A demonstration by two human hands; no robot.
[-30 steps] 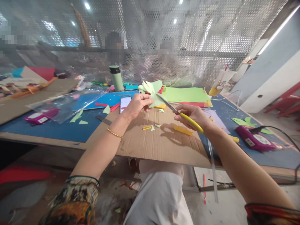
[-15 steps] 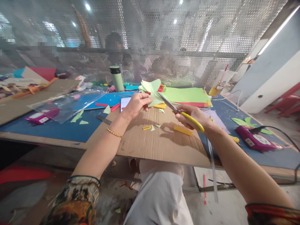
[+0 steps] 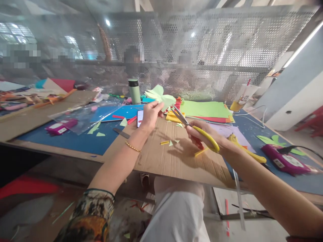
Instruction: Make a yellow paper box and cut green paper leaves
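Observation:
A pale green paper shape with petal-like lobes [image 3: 166, 100] is pinched in my left hand [image 3: 152, 114], raised over the cardboard sheet [image 3: 156, 161]. My right hand [image 3: 199, 132] is wrapped round the yellow-handled scissors [image 3: 205, 137]. Their blades are slightly parted, with the tips at the lower right edge of the paper. Small green scraps [image 3: 171, 143] and a short yellow strip [image 3: 165, 143] lie on the cardboard below.
Behind my hands are green sheets [image 3: 205, 109] and a green bottle [image 3: 134, 92]. A phone [image 3: 139, 117] lies left of my left hand. To the right are a yellow tool [image 3: 246, 151], a purple power strip [image 3: 285, 159] and a drink cup [image 3: 242, 97].
The paper has turned in my left hand, so its lobes now spread up and to the left. The scissors have moved off the paper's middle to its edge. The view has shifted.

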